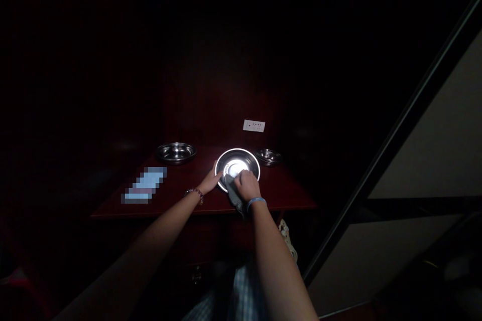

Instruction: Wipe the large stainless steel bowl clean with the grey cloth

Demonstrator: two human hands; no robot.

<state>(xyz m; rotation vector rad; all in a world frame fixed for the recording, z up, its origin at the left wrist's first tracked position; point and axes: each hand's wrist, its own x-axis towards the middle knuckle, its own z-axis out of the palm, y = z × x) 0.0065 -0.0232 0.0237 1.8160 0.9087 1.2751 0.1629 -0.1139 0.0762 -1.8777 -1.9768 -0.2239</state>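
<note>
A shiny steel bowl (222, 160) is tilted toward me above the dark red table. My left hand (211, 179) grips its left rim, with the fingers partly hidden behind it. My right hand (247, 184) is closed on a dark grey cloth (234, 195) and presses it against the inside of the bowl, on the lower right. The cloth's loose end hangs over the front rim. A bright glare fills the middle of the bowl.
On the red table (188, 200) stand a steel bowl (176, 153) at the back left and smaller steel bowls (268, 156), seemingly stacked, behind on the right. A blurred-out light blue item (145, 185) lies left. A white socket panel (254, 126) sits on the back wall.
</note>
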